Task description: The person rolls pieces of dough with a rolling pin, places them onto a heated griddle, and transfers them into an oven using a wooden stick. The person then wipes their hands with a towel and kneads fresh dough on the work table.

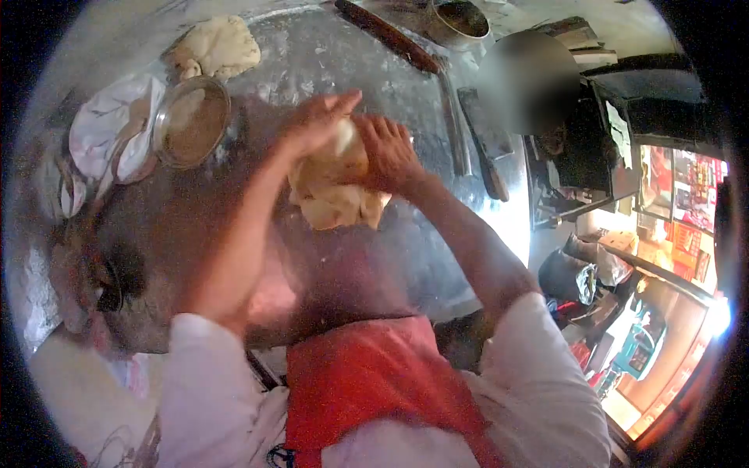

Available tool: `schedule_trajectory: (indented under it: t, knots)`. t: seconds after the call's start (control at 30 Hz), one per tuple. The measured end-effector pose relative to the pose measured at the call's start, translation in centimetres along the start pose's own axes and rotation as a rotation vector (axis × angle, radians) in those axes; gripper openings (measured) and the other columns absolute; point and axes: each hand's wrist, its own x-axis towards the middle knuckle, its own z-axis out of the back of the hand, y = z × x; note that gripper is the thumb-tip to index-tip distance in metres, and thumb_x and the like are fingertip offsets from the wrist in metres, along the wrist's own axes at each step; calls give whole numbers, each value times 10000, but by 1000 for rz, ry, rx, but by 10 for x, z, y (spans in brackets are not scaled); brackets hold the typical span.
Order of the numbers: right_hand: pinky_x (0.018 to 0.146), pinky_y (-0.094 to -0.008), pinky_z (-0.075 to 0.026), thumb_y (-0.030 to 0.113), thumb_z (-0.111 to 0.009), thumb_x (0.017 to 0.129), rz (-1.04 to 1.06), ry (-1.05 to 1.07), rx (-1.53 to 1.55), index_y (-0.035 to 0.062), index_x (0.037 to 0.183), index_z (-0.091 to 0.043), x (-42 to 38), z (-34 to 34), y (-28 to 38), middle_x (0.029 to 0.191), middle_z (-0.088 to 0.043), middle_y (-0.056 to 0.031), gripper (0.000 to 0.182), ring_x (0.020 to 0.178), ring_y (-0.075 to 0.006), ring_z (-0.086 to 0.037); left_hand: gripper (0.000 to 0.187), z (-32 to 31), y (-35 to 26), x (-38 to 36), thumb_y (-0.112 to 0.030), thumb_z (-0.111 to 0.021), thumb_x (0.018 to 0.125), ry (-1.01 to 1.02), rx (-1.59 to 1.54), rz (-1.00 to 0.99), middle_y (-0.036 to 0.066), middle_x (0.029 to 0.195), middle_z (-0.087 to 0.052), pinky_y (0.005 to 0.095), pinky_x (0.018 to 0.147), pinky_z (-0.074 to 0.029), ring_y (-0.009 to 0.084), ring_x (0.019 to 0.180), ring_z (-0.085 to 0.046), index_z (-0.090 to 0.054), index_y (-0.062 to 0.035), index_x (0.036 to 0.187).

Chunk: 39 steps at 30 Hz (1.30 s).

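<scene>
A piece of pale dough [335,203] lies on the metal work surface [413,257] in front of me. My left hand [320,121] is at its upper left side, fingers stretched out toward the right. On the upper right side, my right hand [386,152] rests against the dough with its fingers spread. Between the two hands a lighter part of the dough shows. Both palms are partly hidden.
Another dough lump [221,48] lies at the back left, near a round bowl of flour [193,122] and white cloth [117,129]. A rolling pin [386,35], metal pot [460,22] and flat-bladed tool [484,140] are at the back right, near a blurred patch.
</scene>
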Motion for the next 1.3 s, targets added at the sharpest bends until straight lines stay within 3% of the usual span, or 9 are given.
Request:
schedule_trajectory:
  t: [0.1, 0.17, 0.23, 0.6, 0.8, 0.87, 0.93, 1.1, 1.3]
  knots:
    - [1003, -548, -412, 415, -752, 760, 55, -43, 79, 38, 1308, -497, -71, 32, 44, 1292, -563, -181, 712, 1217, -377, -528, 545, -6, -27, -81, -547, -570, 880, -138, 947, -464, 167, 1239, -633, 534, 979, -413, 350, 1176, -580, -645, -137, 1231]
    - [1039, -561, -374, 418, -731, 777, -103, 17, 226, 22, 1350, -476, -93, 21, 58, 1334, -536, -179, 742, 1265, -383, -488, 476, -41, 7, -131, -475, -568, 888, 43, 800, -522, 141, 1279, -610, 523, 997, -399, 323, 1237, -545, -659, -113, 1183]
    - [999, -529, -411, 363, -675, 809, 31, -15, 24, 16, 1382, -471, -97, -15, 57, 1310, -558, -192, 700, 1191, -378, -539, 384, -78, 28, -166, -378, -574, 879, -442, 776, -552, 95, 1190, -640, 514, 936, -413, 311, 1149, -581, -659, -91, 1120]
    - [870, -474, -535, 359, -734, 793, -108, -43, 114, 161, 1262, -600, 30, -40, -36, 1155, -667, -146, 527, 1041, -366, -648, 483, -49, 52, -2, -491, -596, 853, -579, 365, -396, 148, 1094, -685, 498, 882, -455, 367, 1018, -629, -671, -95, 1119]
    - [1033, -539, -383, 585, -788, 685, 117, 85, -92, -31, 1435, -373, -19, 4, 13, 1375, -475, -256, 1056, 1270, -444, -454, 605, 2, -17, -26, -581, -551, 904, 6, 489, -32, 209, 1127, -675, 457, 913, -495, 367, 1071, -646, -675, -46, 1156]
    - [984, -542, -408, 522, -803, 665, 111, -22, 155, -18, 1404, -423, -64, 19, 30, 1223, -543, -206, 992, 1118, -403, -520, 568, -12, -34, -97, -512, -559, 917, -57, 1090, -676, 184, 1200, -647, 483, 962, -457, 348, 1113, -627, -644, -34, 1213]
    - [1010, -503, -427, 401, -704, 796, 97, -41, -153, -15, 1422, -436, -94, 10, 54, 1340, -535, -203, 798, 1204, -387, -535, 506, -53, 10, -129, -441, -561, 922, -356, 796, -749, 148, 1250, -616, 504, 977, -418, 331, 1151, -602, -621, -45, 1230]
    - [918, -469, -515, 267, -585, 903, 88, -249, -231, 36, 1226, -627, -103, -47, 39, 1232, -657, -139, 399, 1102, -334, -647, 631, -72, 65, -144, -431, -674, 774, -317, 548, -666, 140, 1283, -588, 550, 969, -412, 385, 1209, -545, -586, -55, 1272]
    - [812, -456, -524, 321, -669, 829, 170, -105, -45, 31, 1273, -572, -20, -36, -26, 1189, -655, -167, 539, 982, -346, -655, 480, -49, 49, -64, -494, -562, 863, -423, 585, -539, 92, 1133, -654, 481, 890, -425, 316, 1062, -615, -654, -123, 1154]
